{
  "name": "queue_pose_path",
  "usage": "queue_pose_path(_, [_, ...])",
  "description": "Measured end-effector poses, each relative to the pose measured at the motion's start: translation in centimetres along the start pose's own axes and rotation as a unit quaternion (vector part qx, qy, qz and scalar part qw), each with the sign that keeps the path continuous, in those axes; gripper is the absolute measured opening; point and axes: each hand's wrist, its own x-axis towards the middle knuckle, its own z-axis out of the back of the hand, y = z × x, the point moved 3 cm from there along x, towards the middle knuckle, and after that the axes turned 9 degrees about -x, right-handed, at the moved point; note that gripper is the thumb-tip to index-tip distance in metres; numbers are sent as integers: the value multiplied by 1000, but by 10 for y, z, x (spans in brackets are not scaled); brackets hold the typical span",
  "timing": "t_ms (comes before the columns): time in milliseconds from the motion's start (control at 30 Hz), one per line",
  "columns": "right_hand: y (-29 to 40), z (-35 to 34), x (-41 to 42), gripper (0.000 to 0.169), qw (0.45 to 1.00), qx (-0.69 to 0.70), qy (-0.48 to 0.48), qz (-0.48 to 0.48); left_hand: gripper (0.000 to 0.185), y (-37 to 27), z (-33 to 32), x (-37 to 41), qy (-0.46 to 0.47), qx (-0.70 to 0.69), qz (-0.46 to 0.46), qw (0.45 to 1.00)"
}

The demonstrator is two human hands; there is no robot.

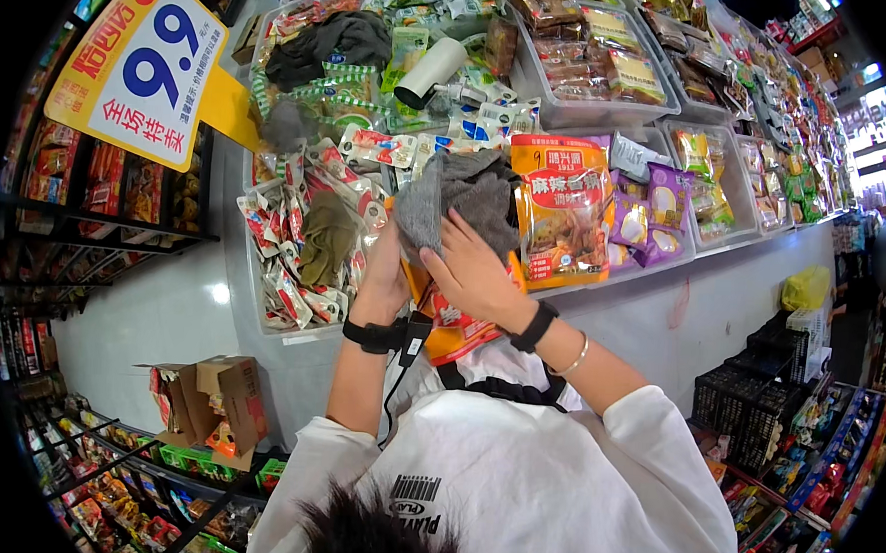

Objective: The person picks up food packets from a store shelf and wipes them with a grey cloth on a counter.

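My left hand [387, 273] grips the left edge of an orange seasoning pouch [459, 330], its fingers partly hidden. My right hand [481, 275] lies over a grey cloth [481, 192], pressing it against the pouch's upper part. The cloth covers much of the pouch's face and hangs past its top. Just right of my hands, a second orange food pouch [562, 223] stands upright against the bins. Under and left of my hands, a clear plastic bin [297, 336] holds small red-and-white snack packets [287, 231], with an olive cloth [327, 237] on top.
A dark cloth [335, 49] and a white cylinder [433, 69] rest on packets farther back. Purple packets [649, 212] fill a bin at right. A yellow price sign [142, 65] rises at left. Cardboard boxes [230, 400] and black crates [745, 390] stand lower down.
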Motion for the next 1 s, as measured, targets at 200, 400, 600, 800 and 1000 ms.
queue_pose_path(200, [-26, -5, 8, 38, 992, -121, -25, -28, 42, 1, -23, -14, 20, -68, 8, 997])
queue_pose_path(400, [-10, -11, 4, 39, 999, -3, -38, -22, 41, 1, -25, -8, 43, -93, -20, 995])
queue_pose_path(600, [-30, -11, 10, 41, 982, -189, 0, -21, 41, 8, -17, -8, 48, -117, 17, 992])
queue_pose_path(800, [-23, -8, 17, 34, 993, -96, -56, 43, 44, 9, -17, 0, 27, -109, -24, 993])
queue_pose_path(1000, [-121, -27, 8, 38, 972, -227, 9, -62, 47, -18, -36, -28, 104, -151, 20, 983])
